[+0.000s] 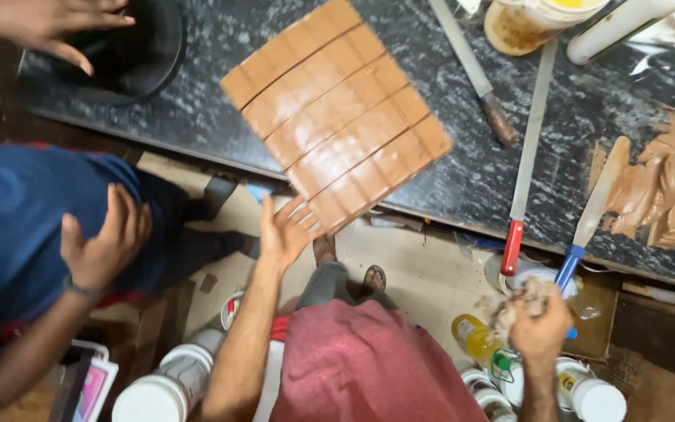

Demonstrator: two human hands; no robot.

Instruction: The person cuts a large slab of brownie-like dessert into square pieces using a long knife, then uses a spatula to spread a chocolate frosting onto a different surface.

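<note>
Left grip (pixel 284 230) spread wide under near edge of scored brown slab (pixel 337 113) overhanging dark bench (pixel 447 180), right grip (pixel 539 324) closed round crumpled rag (pixel 521 301).

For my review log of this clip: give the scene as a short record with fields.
Setting: dark speckled counter seen from above
Left hand: open, fingertips under the edge of the scored brown slab
Right hand: closed on a crumpled wad
Nearby: brown paste, blue-handled spatula, red-handled blade
Others: another person's hand, left
</note>
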